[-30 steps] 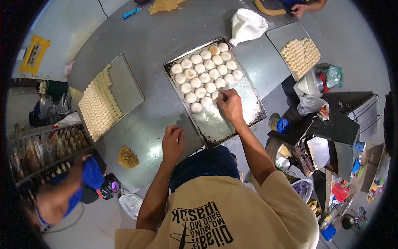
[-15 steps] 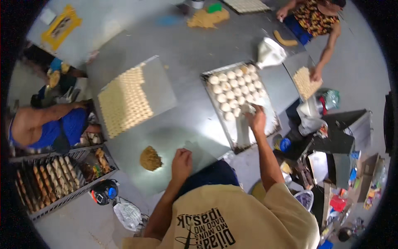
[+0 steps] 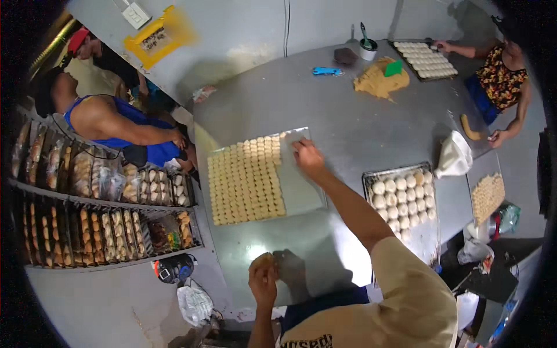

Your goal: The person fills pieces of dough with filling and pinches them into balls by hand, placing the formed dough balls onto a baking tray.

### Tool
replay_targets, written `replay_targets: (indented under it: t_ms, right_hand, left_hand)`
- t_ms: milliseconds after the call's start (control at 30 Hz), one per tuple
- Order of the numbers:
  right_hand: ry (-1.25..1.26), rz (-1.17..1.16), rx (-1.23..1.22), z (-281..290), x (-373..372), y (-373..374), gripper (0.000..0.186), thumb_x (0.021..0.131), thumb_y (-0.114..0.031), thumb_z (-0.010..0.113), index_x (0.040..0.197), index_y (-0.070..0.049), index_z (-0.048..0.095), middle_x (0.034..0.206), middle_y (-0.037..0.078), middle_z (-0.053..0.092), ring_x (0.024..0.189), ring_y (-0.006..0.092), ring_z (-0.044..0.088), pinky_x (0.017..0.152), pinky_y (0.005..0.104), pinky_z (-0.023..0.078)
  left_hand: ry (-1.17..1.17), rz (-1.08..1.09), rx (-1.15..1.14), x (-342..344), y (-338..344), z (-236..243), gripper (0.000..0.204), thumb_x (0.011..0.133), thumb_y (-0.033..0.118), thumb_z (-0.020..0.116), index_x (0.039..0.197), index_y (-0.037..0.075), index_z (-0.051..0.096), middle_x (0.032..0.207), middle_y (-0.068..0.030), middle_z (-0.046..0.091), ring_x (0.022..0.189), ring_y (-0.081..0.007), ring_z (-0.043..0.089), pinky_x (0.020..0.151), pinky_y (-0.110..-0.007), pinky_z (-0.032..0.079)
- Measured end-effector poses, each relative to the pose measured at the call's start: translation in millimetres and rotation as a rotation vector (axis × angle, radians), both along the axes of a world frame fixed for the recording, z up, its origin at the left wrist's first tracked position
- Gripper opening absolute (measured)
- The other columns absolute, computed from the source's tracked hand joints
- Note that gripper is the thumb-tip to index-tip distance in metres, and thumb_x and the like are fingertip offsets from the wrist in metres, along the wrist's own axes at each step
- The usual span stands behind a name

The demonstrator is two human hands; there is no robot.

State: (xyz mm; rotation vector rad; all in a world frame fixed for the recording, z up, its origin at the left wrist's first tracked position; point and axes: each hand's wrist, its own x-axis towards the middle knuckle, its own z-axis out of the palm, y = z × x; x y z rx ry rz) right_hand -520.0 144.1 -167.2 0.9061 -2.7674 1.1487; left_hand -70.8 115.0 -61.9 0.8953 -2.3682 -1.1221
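Note:
My left hand (image 3: 263, 285) is at the near side of the metal table, its fingers closed against a brown, crumbly-looking lump (image 3: 264, 260). My right hand (image 3: 308, 158) reaches over a flat sheet (image 3: 304, 196) that carries rows of small pale dough pieces (image 3: 243, 182). Its fingers are pinched beside the far right end of those rows; whatever they hold is too small to make out. To the right stands a dark-rimmed baking tray (image 3: 369, 184) with round white dough balls (image 3: 401, 197), partly covered by my right arm.
A white piping bag or cloth (image 3: 455, 155) lies beyond the tray. Farther back are yellowish dough (image 3: 380, 81) with a green scraper (image 3: 393, 68), and a pot with a brush (image 3: 368, 50). One co-worker (image 3: 502, 81) is at the right; another (image 3: 125, 124) stands left by bread racks (image 3: 110, 235).
My right hand has left the dough-ball tray and moved left to the sheet of small pieces. My left hand has come onto the brown lump. The view has shifted leftward.

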Motion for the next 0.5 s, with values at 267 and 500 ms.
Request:
replay_targets:
  t_ms: [267,500]
  right_hand:
    - [0.183,0.238,0.121,-15.2,-101.2,-71.6,0.033,0.101,-0.007,0.063,0.132,-0.003,0.073,0.140,0.026,0.065,0.134,0.0437,0.060,0.114,0.0539,0.052]
    - [-0.374,0.127,-0.290,14.5,69.4,20.1,0.017,0.102,-0.018,0.070,0.104,-0.002,0.074,0.084,0.013,0.073,0.079,0.0207,0.069,0.073,0.0450,0.055]
  left_hand:
    - [-0.171,0.013,0.041,-14.6,37.6,27.5,0.017,0.102,0.007,0.074,0.114,-0.003,0.078,0.116,-0.0194,0.077,0.104,-0.0319,0.078,0.085,-0.041,0.063]
    - [0.034,0.064,0.153,-4.1,48.1,9.1,0.018,0.106,0.017,0.073,0.117,0.003,0.076,0.112,-0.0185,0.065,0.106,-0.0395,0.064,0.095,-0.049,0.052]
